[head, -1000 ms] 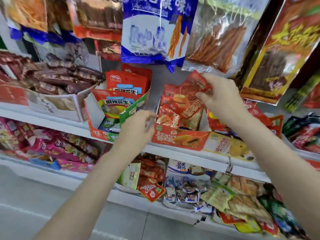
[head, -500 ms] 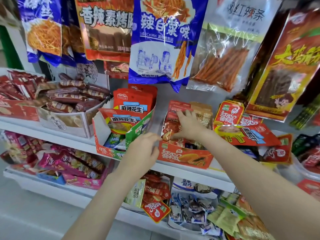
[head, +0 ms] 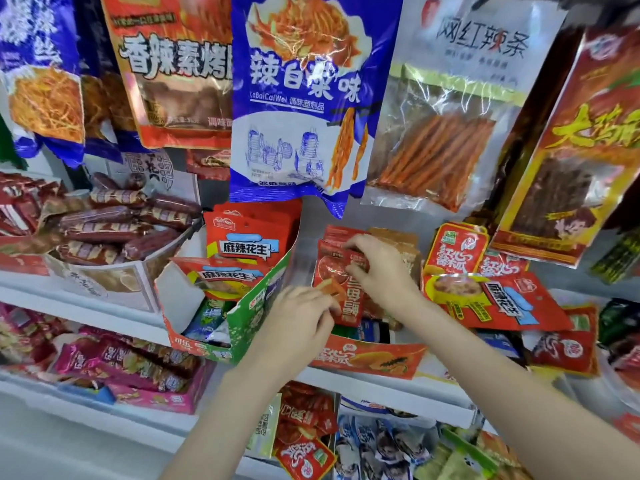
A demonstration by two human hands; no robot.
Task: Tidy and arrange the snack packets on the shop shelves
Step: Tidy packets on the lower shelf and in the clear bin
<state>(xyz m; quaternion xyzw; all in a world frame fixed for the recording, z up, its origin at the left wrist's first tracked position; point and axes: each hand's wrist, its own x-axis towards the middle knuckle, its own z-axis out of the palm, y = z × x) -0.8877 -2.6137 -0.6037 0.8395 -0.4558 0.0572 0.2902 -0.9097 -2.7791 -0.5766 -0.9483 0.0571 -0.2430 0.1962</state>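
Head view: your right hand [head: 375, 268] and left hand [head: 299, 318] both pinch red packets [head: 337, 271] standing in orange display box [head: 367, 356], mid shelf. Packets light, crinkly, probably slippery; grip top edges.

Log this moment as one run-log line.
left hand: grips red packet | right hand: grips same packet | place: orange box, middle shelf | phase: arranging

Bright even light, foil glare, soft blur, bowed edges
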